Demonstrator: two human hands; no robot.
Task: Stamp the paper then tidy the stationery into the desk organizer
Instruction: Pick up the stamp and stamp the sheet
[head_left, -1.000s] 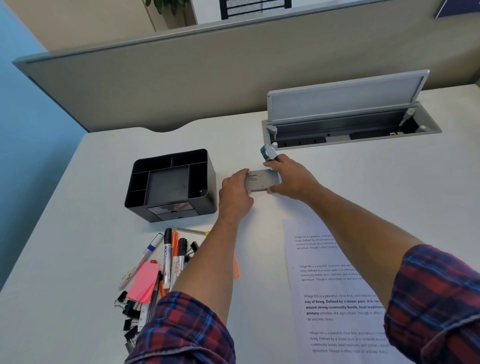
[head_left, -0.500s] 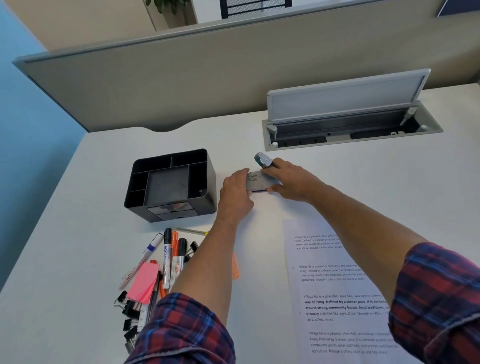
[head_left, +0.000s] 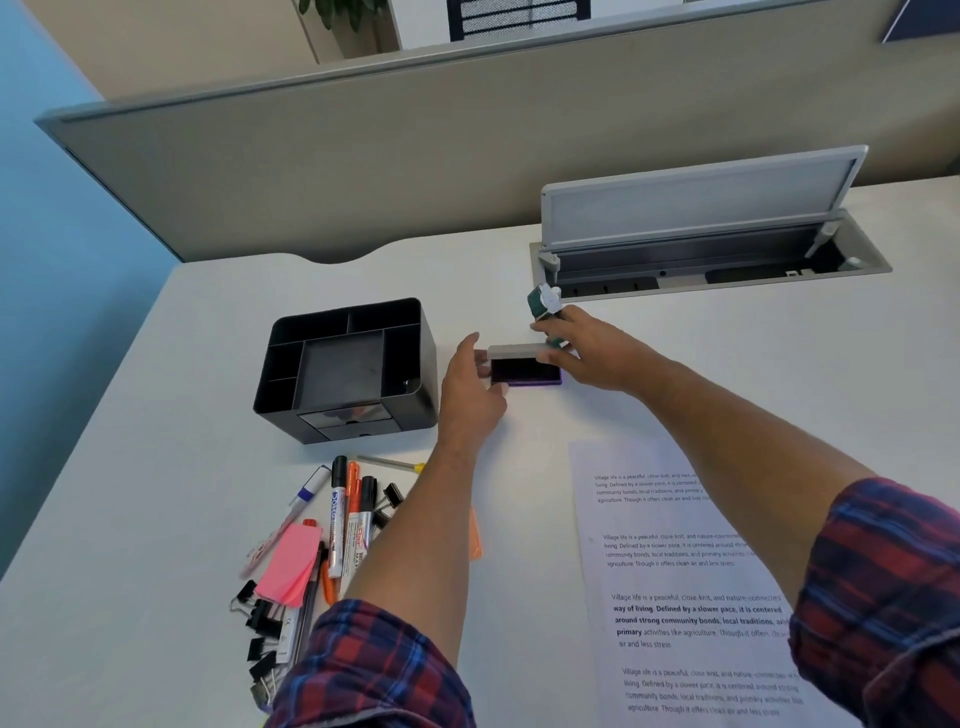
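Observation:
An ink pad (head_left: 524, 371) lies on the white desk just right of the black desk organizer (head_left: 363, 422). Its grey lid (head_left: 511, 352) is tilted up at the back, showing the dark purple pad. My left hand (head_left: 467, 389) grips the pad's left end. My right hand (head_left: 597, 353) holds a green and white stamp (head_left: 543, 301) between its fingers, with the thumb against the lid's right end. A printed paper (head_left: 675, 571) lies near me on the right, partly under my right forearm.
Markers (head_left: 343, 514), pens, pink sticky notes (head_left: 288, 564), binder clips (head_left: 260, 618) and an orange pad (head_left: 475, 540) lie in a heap at front left. An open cable tray (head_left: 701, 260) sits at the back right. A beige partition (head_left: 467, 145) bounds the desk.
The ink pad's lid was shut and is now lifted open, exposing the purple pad. My right hand has shifted slightly right with the stamp standing higher.

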